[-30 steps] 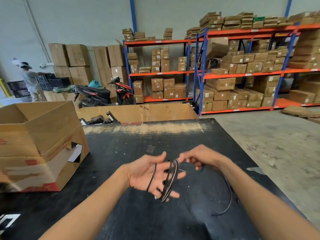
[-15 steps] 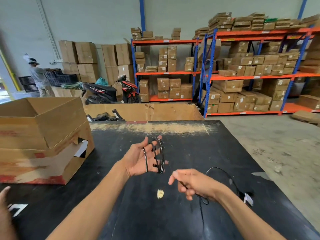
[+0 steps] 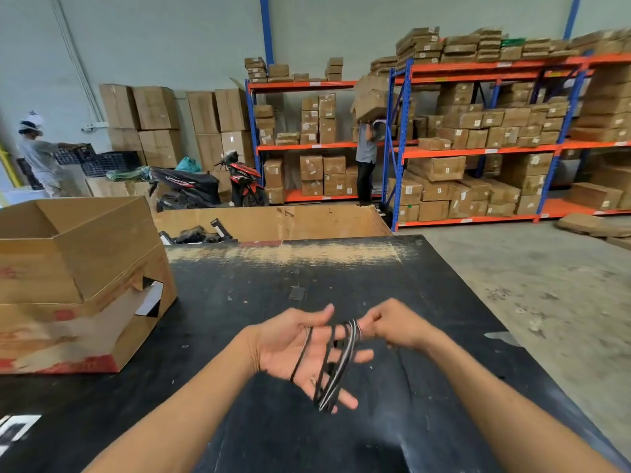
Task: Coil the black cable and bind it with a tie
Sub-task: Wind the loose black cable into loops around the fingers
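Right now the left hand (image 3: pixel 290 346) is spread palm-up above the black table (image 3: pixel 239 302), fingers (image 3: pixel 355 356) splayed open with several loops of thin black cable (image 3: pixel 336 367) wound around them. Just beside it, the right hand (image 3: pixel 396 327) pinches the cable near the left fingertips.

Two bare forearms reach out over a black tabletop (image 3: pixel 239 336). The left hand (image 3: pixel 290 346) is spread flat, palm up, with several loops of black cable (image 3: pixel 336 367) wound around its fingers (image 3: pixel 345 399). The right hand (image 3: pixel 396 324) is closed, pinching the cable at the top of the loops, just beside the left fingertips. An open cardboard box (image 3: pixel 78 285) stands on the tabletop to the left. Behind, orange and blue shelves (image 3: pixel 478 151) hold stacked cartons.
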Available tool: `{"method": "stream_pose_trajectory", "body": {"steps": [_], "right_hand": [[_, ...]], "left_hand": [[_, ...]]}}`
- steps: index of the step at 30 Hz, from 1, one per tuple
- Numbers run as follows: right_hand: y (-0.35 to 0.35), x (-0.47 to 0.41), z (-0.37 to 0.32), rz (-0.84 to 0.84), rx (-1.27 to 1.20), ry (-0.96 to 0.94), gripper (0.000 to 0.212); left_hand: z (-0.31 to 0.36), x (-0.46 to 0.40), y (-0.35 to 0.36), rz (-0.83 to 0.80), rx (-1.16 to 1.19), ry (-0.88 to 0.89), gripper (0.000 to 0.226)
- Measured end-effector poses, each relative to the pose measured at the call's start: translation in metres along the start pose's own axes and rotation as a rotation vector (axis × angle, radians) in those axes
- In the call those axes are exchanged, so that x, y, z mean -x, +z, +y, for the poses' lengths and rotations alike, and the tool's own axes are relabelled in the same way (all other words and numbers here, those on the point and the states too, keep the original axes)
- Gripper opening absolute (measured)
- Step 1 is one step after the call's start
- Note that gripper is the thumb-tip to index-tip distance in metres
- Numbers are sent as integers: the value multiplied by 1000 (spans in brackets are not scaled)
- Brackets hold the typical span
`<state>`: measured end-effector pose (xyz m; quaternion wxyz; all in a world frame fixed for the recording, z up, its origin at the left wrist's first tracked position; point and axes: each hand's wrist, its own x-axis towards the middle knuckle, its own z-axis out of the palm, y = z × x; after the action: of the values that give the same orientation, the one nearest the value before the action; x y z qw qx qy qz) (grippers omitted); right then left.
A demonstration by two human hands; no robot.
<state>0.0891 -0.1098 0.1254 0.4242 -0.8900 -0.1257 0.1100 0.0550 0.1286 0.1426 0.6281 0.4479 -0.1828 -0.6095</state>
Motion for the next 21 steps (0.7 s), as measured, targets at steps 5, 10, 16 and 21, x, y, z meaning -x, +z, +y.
{"method": "stream_pose_trajectory", "body": {"steps": [5, 10, 16, 21], "right_hand": [[-49, -3, -44, 42, 32, -38, 34], [-47, 19, -66, 42, -19, -100, 42], [13, 37, -39, -83, -271, -42, 22], [63, 36, -4, -242, -466, 32, 24]], "left_hand": [[-22, -15, -12, 181, -68, -153, 53], [-26, -5, -36, 501, 116, 144, 47], [3, 20, -44, 548, 321, 577, 53], [20, 27, -34, 419, 267, 697, 58]]}}
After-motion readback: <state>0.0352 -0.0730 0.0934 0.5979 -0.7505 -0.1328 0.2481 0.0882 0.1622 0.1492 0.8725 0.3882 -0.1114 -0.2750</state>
